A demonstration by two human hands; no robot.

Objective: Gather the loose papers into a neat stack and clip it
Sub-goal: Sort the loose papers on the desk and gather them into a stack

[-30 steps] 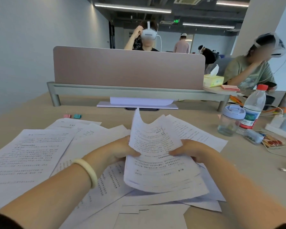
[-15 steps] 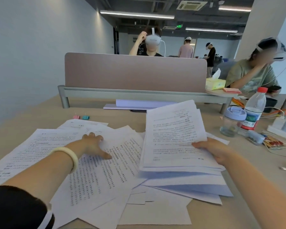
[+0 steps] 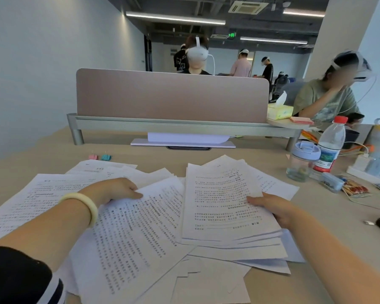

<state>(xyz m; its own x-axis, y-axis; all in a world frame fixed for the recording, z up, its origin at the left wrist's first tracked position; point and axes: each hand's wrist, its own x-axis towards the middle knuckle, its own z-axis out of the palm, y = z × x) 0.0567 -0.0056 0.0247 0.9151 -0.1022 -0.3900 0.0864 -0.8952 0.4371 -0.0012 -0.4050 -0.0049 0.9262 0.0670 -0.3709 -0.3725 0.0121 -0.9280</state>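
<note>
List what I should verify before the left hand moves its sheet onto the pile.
1. Right hand holds pile: ok.
2. Left hand pinches sheet: ok.
3. Only one sheet pinched: cannot tell.
4. Pile edges aligned: not ok, fanned.
5. All papers gathered: not ok, loose sheets lie at the left.
6. Clips in sight: ok.
</note>
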